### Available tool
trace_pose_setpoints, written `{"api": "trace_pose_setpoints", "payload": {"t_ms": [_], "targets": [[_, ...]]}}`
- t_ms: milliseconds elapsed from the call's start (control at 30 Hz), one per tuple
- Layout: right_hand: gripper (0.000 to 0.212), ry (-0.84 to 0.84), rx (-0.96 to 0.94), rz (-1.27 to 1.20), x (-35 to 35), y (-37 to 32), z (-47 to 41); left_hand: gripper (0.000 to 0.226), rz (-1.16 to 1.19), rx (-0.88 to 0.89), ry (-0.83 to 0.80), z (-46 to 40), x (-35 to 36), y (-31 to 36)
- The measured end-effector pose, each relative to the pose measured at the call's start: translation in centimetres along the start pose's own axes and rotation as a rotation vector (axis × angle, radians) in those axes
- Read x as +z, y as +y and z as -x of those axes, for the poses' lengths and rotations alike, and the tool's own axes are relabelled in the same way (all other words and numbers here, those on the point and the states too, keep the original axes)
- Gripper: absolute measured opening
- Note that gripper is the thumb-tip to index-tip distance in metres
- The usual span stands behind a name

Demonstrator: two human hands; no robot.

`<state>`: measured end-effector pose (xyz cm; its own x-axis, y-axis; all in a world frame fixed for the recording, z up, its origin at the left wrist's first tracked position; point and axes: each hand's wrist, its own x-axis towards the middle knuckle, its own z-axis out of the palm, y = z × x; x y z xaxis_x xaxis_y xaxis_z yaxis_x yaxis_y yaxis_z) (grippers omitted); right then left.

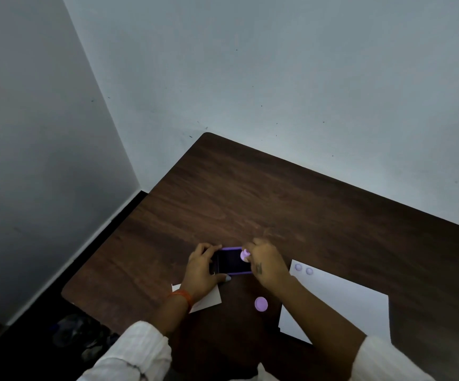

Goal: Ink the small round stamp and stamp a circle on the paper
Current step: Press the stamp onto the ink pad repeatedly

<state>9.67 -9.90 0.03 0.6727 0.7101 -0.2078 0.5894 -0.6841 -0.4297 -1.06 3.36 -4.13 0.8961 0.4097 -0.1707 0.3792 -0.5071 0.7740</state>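
Observation:
A purple ink pad (232,261) lies open on the dark wooden table (277,204). My left hand (202,269) grips its left side, fingers on the far edge and thumb on the near edge. My right hand (266,264) pinches a small lilac round stamp (245,255) and holds it over the pad's right part; whether it touches the ink I cannot tell. The white paper (341,301) lies to the right, with two pale purple circles (304,269) printed near its far left corner.
A larger lilac round stamp or cap (261,303) sits on the table between my forearms. A small white sheet (207,299) lies under my left wrist. The table's left edge drops to a dark floor; grey walls stand close behind.

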Motion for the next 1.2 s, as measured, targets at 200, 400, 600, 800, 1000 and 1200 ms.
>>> {"api": "trace_pose_setpoints", "payload": {"t_ms": [200, 400, 600, 800, 1000, 1200], "targets": [[0.017, -0.003, -0.017, 0.093, -0.2, 0.1, -0.8, 0.078, -0.005, -0.002, 0.003, -0.1, 0.1, 0.0], [0.027, -0.036, -0.144, 0.253, 0.7, 0.2, 0.0, 0.080, -0.004, 0.003, 0.015, -0.1, 0.1, -0.1], [0.017, -0.040, -0.023, 0.032, -1.4, -0.3, -0.4, 0.079, -0.007, -0.004, 0.006, 0.0, -0.1, 0.1], [0.020, -0.159, 0.062, 0.006, -0.4, -0.3, -0.1, 0.079, -0.005, -0.011, -0.001, 0.1, -0.1, 0.3], [0.024, -0.040, -0.070, 0.123, 1.4, 0.3, 1.1, 0.080, -0.017, -0.018, 0.001, 0.0, 0.0, 0.2], [0.028, -0.007, -0.037, 0.090, 1.8, 0.4, 1.0, 0.080, -0.031, -0.014, 0.004, -0.1, 0.0, 0.2]]}}
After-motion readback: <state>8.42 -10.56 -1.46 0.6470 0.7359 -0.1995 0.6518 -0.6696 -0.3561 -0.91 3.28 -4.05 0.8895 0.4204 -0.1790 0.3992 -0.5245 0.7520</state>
